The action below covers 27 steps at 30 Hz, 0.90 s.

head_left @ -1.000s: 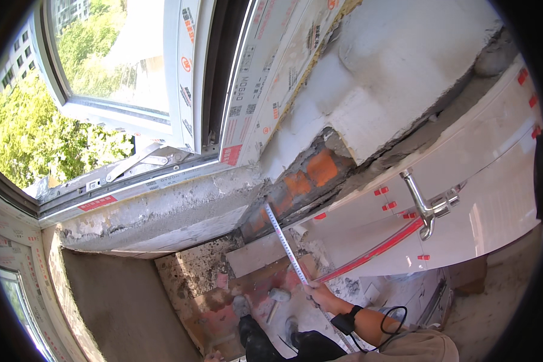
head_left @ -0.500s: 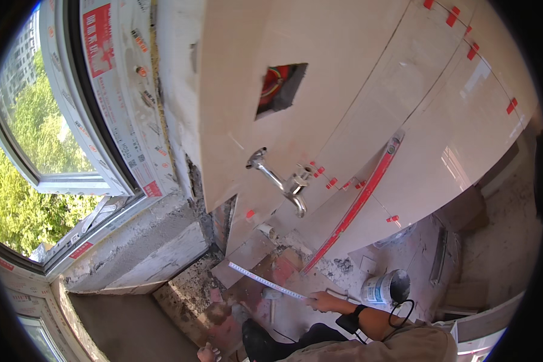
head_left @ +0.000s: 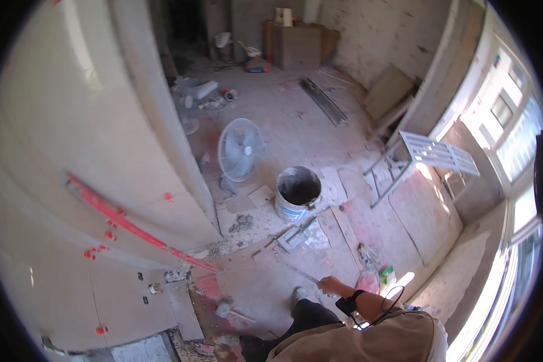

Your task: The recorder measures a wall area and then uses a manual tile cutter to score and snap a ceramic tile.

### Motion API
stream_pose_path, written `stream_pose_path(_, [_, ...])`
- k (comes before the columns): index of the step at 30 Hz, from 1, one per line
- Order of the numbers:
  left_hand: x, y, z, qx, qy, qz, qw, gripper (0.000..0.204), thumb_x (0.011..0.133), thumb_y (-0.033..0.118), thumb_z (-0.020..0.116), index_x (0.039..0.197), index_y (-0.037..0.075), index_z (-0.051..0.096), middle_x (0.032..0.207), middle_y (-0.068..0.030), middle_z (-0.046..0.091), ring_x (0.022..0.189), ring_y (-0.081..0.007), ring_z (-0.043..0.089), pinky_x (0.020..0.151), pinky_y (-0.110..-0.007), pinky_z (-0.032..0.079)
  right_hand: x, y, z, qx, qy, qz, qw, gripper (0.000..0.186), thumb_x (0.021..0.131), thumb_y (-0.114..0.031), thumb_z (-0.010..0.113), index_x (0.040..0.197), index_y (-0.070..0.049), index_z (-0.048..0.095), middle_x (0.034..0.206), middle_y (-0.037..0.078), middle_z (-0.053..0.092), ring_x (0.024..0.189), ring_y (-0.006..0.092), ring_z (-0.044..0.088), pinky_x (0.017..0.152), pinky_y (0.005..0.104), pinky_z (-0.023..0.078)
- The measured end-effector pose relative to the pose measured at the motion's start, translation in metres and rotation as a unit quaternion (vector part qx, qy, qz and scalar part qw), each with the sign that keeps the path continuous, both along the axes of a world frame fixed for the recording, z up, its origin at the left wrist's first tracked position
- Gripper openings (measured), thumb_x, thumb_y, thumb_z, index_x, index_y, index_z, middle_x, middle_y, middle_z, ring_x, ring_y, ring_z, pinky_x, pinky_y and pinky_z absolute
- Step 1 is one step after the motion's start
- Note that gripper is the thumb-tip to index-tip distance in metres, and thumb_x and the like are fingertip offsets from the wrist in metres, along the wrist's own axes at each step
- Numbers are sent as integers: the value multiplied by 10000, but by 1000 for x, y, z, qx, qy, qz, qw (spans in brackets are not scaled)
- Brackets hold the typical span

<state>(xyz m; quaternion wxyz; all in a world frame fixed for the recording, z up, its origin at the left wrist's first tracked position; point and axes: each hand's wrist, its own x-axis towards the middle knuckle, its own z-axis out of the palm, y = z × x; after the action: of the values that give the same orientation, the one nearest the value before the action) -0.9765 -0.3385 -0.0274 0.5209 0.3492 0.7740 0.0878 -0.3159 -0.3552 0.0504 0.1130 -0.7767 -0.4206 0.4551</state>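
Note:
My right hand [head_left: 329,285] is closed around a tape measure, whose case is hidden in my fingers. Its pale marked blade [head_left: 297,268] stretches out ahead and to the left over the floor, past my shoe [head_left: 300,294]. Around that wrist is a dark band with a black cord loop. Beyond the blade's far end lies a grey metal frame-like tool [head_left: 292,238]. My left hand does not show. A long red level [head_left: 130,224] leans against the tiled wall at left.
A bucket [head_left: 298,193] with dark contents stands ahead, beside a fan [head_left: 241,149]. A metal step platform [head_left: 438,154] stands at right, near the windows. On the floor at lower left lies a mallet [head_left: 224,309]. Large boxes [head_left: 297,47] stand at the back.
My view has swung right, from the window and tap wall to the room's floor. The tape remains extended in my right hand. My left hand has left the picture.

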Motion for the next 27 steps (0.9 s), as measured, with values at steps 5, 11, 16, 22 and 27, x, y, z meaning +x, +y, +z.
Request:
stream_pose_path(5, [190,105,27,14,-108,-99,989,490,764,420,654,1126,109,546,845,-75,632,676,-216,596,550,-370,498,94,-71,41,-80,40,-293,952,354,864,-324,493,838,8,614,670,97,631,527,242,607,497,353,502])
stream_pose_path(11, [405,186,70,189,-217,-333,898,361,808,312,618,1096,104,550,799,-65,617,638,-209,583,498,-367,496,155,-154,56,41,70,-546,834,278,803,-264,630,811,13,600,628,57,575,487,151,539,435,293,434])
stream_pose_path(16, [509,228,49,2,-206,-268,941,229,844,248,578,990,73,552,789,-85,612,667,-232,619,480,-369,502,173,-178,72,51,68,-621,779,236,794,-216,652,833,8,594,615,41,550,460,141,509,402,279,399])
stream_pose_path(22, [593,249,27,-164,-155,-290,930,215,841,219,535,981,57,552,821,-146,610,696,-311,622,558,-474,518,229,-185,50,10,-3,-632,775,233,759,-186,692,796,27,604,596,50,554,460,147,530,407,286,436])
stream_pose_path(27, [666,313,-15,-223,-204,-249,920,248,872,309,472,985,103,552,879,-100,599,802,-298,613,679,-465,509,307,-165,55,-63,-129,-541,829,438,811,-375,568,914,49,597,820,271,626,818,410,620,755,481,485])
